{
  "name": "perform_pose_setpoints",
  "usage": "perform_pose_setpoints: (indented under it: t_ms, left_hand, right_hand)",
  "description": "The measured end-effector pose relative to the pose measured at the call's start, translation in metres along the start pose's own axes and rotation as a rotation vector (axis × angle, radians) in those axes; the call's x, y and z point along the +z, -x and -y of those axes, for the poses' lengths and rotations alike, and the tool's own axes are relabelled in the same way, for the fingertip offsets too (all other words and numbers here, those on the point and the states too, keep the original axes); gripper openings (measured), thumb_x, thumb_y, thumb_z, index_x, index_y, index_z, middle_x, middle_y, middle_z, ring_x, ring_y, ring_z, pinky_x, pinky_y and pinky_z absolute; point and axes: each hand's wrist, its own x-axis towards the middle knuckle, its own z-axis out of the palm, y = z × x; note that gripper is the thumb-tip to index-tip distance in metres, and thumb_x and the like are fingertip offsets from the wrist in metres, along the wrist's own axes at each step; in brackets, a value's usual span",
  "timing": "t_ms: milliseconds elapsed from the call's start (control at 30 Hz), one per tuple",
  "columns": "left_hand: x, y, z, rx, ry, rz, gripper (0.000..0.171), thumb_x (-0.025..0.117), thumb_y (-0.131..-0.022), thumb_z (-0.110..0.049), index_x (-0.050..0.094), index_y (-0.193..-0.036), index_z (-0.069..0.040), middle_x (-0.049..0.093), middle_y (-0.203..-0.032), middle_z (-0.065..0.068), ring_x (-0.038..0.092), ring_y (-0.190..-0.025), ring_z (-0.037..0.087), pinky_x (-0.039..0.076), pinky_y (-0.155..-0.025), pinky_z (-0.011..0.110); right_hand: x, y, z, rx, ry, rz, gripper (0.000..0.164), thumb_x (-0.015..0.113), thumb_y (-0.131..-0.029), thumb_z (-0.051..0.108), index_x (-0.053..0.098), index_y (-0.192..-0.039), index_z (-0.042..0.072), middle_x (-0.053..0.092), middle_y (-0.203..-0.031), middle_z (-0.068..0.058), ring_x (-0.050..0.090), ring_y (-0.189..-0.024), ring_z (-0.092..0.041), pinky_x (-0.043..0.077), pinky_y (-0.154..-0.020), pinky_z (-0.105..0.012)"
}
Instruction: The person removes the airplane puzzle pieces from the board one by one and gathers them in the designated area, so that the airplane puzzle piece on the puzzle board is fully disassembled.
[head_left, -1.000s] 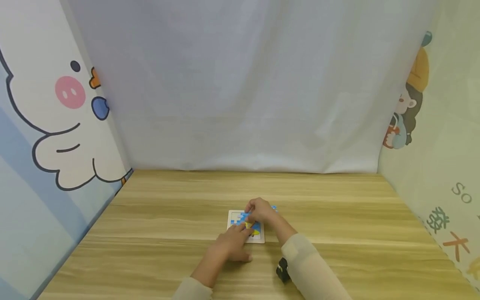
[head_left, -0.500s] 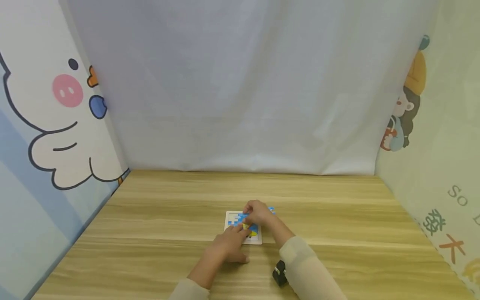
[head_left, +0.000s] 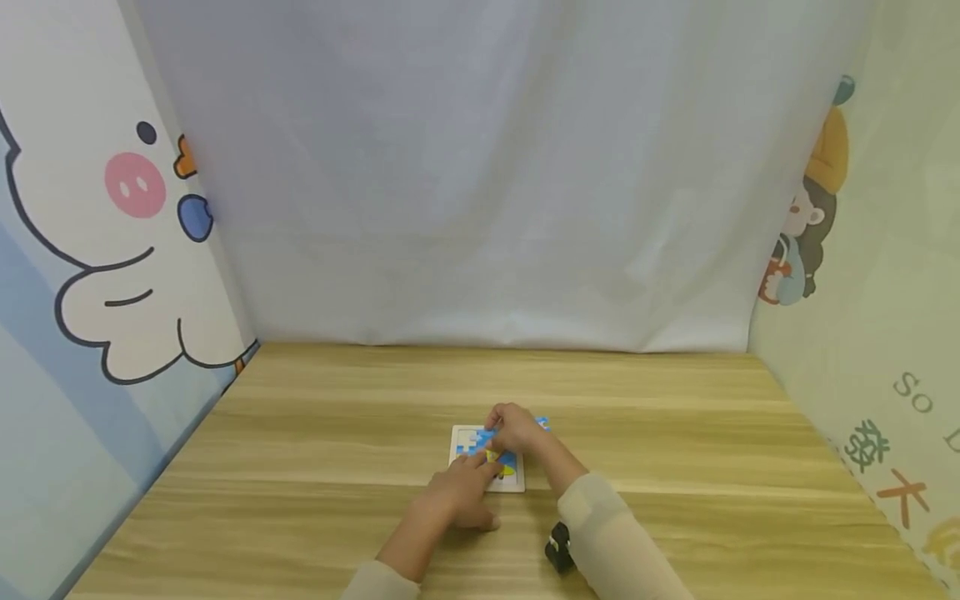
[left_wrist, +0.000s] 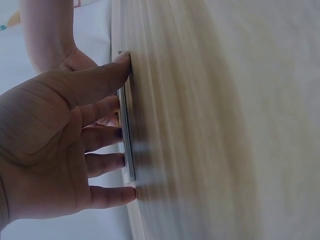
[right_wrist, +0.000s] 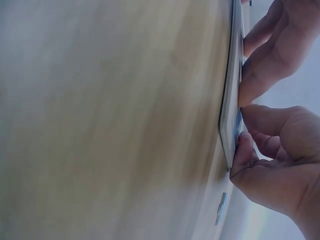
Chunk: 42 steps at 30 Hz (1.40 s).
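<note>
A small jigsaw puzzle in a pale square frame lies on the wooden table, its picture blue with yellow. Across its near left part, my left hand rests with fingers extended and fingertips on the puzzle. The left wrist view shows those fingers fairly straight along the board's edge, thumb apart from them. My right hand is bent over the far right part. In the right wrist view its thumb and forefinger pinch a blue puzzle piece right at the board's surface. Cream backing shows at the puzzle's far left corner.
A loose blue puzzle piece lies just beyond the right hand, to the right of the frame. A small black object sits beside the right sleeve. A grey-white curtain hangs behind the table, with printed panels at both sides.
Both hands stay at nearly the same places on the puzzle. The whole head view has shifted slightly.
</note>
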Motion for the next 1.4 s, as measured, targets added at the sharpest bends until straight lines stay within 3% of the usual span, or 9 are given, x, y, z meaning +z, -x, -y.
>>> perform_pose_setpoints:
  t_ms: [333, 733, 1167, 1400]
  left_hand:
    - [0.002, 0.002, 0.001, 0.006, -0.016, -0.014, 0.074, 0.078, -0.071, -0.034, 0.048, -0.135, -0.009, 0.035, -0.144, 0.016, 0.032, -0.128, 0.043, 0.037, -0.089, 0.063]
    - [-0.001, -0.003, -0.001, 0.002, -0.016, -0.006, 0.075, 0.078, -0.072, -0.034, 0.047, -0.136, -0.010, 0.033, -0.145, 0.016, 0.031, -0.129, 0.042, 0.036, -0.090, 0.063]
    - [-0.005, -0.005, -0.001, -0.006, -0.006, -0.007, 0.077, 0.078, -0.072, -0.033, 0.045, -0.138, -0.010, 0.033, -0.145, 0.015, 0.028, -0.130, 0.042, 0.034, -0.091, 0.065]
    - [0.001, -0.005, 0.000, -0.019, 0.021, 0.011, 0.075, 0.079, -0.072, -0.033, 0.047, -0.135, -0.010, 0.032, -0.146, 0.015, 0.028, -0.131, 0.041, 0.032, -0.092, 0.066]
  right_hand:
    - [0.004, 0.000, 0.002, -0.029, 0.043, -0.024, 0.023, 0.073, -0.075, 0.000, 0.058, -0.092, 0.003, 0.057, -0.088, -0.007, 0.054, -0.083, -0.023, 0.048, -0.075, -0.038]
    - [-0.001, -0.001, 0.003, 0.014, 0.059, -0.023, 0.023, 0.073, -0.076, 0.000, 0.058, -0.092, 0.005, 0.058, -0.092, -0.008, 0.054, -0.084, -0.023, 0.048, -0.078, -0.040]
    - [-0.006, -0.004, 0.007, -0.009, 0.091, -0.029, 0.023, 0.073, -0.076, 0.001, 0.058, -0.093, 0.003, 0.057, -0.088, -0.007, 0.053, -0.080, -0.022, 0.048, -0.074, -0.037]
    - [-0.001, -0.003, 0.001, 0.014, 0.025, -0.020, 0.026, 0.073, -0.074, 0.000, 0.055, -0.092, 0.006, 0.054, -0.085, -0.006, 0.051, -0.077, -0.021, 0.047, -0.067, -0.033]
